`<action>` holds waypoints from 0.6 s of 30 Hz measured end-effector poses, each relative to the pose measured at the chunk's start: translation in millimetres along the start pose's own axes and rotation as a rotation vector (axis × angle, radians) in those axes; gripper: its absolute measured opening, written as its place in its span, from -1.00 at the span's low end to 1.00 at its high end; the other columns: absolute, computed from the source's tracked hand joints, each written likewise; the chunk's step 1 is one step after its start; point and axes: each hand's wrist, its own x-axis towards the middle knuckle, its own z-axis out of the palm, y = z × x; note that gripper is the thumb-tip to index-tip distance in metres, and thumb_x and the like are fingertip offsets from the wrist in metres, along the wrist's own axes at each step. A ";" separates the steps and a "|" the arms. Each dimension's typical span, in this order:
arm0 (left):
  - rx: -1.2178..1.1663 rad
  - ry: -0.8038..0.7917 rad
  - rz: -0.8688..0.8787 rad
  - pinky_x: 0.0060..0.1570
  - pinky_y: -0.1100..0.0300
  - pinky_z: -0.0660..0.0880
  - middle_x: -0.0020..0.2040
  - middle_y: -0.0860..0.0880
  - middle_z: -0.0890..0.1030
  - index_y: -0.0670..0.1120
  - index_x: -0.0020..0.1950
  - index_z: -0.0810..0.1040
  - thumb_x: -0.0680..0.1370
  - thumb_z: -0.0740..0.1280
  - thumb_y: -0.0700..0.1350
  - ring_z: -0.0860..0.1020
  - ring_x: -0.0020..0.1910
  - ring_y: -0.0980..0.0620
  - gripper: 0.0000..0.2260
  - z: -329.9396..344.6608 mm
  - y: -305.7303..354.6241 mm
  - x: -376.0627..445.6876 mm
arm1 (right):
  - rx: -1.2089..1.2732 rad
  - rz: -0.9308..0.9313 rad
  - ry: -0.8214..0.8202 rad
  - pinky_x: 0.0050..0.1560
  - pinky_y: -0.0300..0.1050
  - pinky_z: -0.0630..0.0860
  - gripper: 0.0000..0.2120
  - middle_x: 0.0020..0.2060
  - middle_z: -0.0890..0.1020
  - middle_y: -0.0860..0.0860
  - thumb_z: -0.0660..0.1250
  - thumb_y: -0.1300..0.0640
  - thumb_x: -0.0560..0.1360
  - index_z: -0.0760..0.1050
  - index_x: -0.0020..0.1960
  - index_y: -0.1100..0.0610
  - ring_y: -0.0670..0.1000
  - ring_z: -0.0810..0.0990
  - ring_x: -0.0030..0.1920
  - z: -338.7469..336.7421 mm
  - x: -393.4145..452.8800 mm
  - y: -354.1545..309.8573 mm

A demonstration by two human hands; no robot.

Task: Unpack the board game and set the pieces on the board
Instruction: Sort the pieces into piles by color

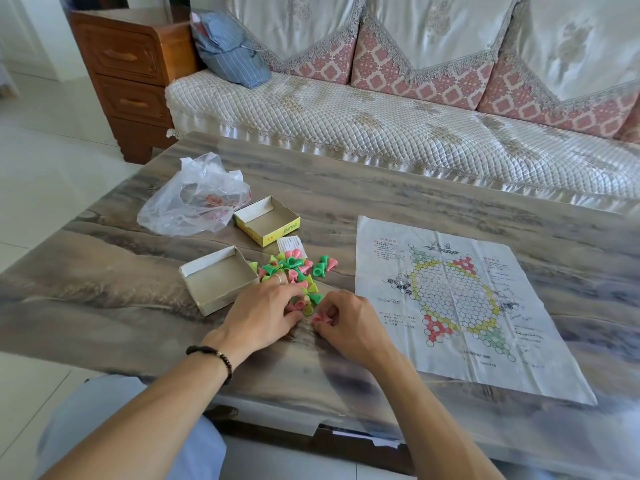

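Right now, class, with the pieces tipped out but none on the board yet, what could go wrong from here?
1. The loose pile of cone pieces could roll or scatter off the glossy table.
2. The creased paper board lies unanchored; pieces set on its folds may topple.
3. The right hand pinches a pink piece loosely; it may slip.

A bare strip of table is lying open between the piece pile and the paper board, giving passage toward the sofa. Left of the pile, 2 open box halves and a crumpled plastic bag are crowding the way. A small paper slip is lying just beyond the pile. The near table edge below both hands is lying bare.
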 end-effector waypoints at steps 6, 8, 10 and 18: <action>-0.014 0.014 0.074 -0.14 0.06 0.49 0.00 -0.05 0.61 0.01 0.05 0.67 0.55 0.37 -0.09 0.58 -0.02 -0.11 -0.87 2.1 -1.3 2.9 | -0.009 -0.024 0.001 -0.14 -0.07 0.52 -0.90 -0.20 0.56 -0.02 0.42 0.10 0.42 0.64 -0.08 0.05 0.01 0.55 -0.20 -0.4 -1.2 -3.7; -0.033 -0.009 0.083 -0.18 0.07 0.46 -0.09 -0.02 0.58 0.00 0.02 0.67 0.54 0.36 -0.10 0.57 -0.09 -0.07 -0.89 1.6 -6.0 -2.8 | 0.004 -0.026 -0.012 -0.15 -0.07 0.52 -0.91 -0.20 0.56 -0.01 0.41 0.10 0.42 0.64 -0.09 0.05 0.01 0.55 -0.21 0.1 -3.5 -6.3; -0.075 -0.029 0.086 -0.17 0.09 0.46 -0.13 0.01 0.56 -0.02 0.01 0.66 0.53 0.37 -0.10 0.55 -0.11 -0.04 -0.89 0.8 -14.1 -13.2 | 0.000 -0.048 -0.031 -0.18 -0.06 0.50 -0.93 -0.22 0.56 -0.01 0.41 0.10 0.41 0.64 -0.13 0.07 0.01 0.54 -0.23 2.0 -6.9 -12.5; -0.154 -0.042 0.004 -0.21 0.26 0.39 -0.21 0.14 0.52 0.02 -0.07 0.68 0.51 0.42 -0.05 0.43 -0.27 0.21 -0.94 -31.2 -62.4 -60.6 | 0.029 -0.183 -0.101 -0.21 -0.25 0.41 -0.89 -0.13 0.57 -0.05 0.37 0.10 0.45 0.64 -0.04 0.03 -0.08 0.49 -0.19 30.0 -5.2 -63.6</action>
